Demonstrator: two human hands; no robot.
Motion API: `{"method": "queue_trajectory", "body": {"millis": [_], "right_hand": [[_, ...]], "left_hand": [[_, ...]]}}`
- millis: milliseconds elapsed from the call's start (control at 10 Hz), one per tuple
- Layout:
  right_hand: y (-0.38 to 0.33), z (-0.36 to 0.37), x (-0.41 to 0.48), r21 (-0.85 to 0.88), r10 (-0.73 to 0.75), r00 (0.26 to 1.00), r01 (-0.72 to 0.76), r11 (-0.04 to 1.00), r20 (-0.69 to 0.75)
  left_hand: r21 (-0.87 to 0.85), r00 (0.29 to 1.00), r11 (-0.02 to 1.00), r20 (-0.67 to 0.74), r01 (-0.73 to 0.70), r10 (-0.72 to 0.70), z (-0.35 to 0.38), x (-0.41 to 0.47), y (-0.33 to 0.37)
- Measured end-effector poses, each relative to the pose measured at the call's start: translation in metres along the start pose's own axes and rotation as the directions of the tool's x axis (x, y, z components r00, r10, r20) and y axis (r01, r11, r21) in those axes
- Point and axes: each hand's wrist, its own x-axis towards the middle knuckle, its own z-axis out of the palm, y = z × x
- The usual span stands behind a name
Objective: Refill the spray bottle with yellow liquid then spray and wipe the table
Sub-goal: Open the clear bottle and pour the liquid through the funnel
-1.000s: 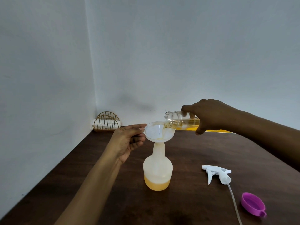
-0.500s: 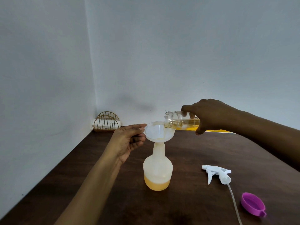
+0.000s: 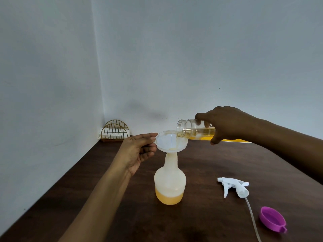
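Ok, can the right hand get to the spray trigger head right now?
Probably not yet: the right hand grips the tilted clear bottle over the funnel. The trigger head itself lies in the open on the table.

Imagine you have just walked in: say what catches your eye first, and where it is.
The right hand tips a clear bottle over a white funnel, whose rim the left hand pinches, at centre frame. The funnel sits in a spray bottle holding yellow liquid at its bottom. On the table to its right lie a white spray head and a purple cap.
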Motion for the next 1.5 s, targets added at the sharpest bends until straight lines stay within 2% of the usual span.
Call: {"method": "queue_trajectory", "body": {"millis": [1500], "right_hand": [[-0.001, -0.0019, -0.0024, 0.006, -0.004, 1.0, 0.004, 1.0, -0.003]], "left_hand": [[0.001, 1.0, 1.0, -0.002, 0.006, -0.006, 0.0014, -0.0013, 0.0009]]}}
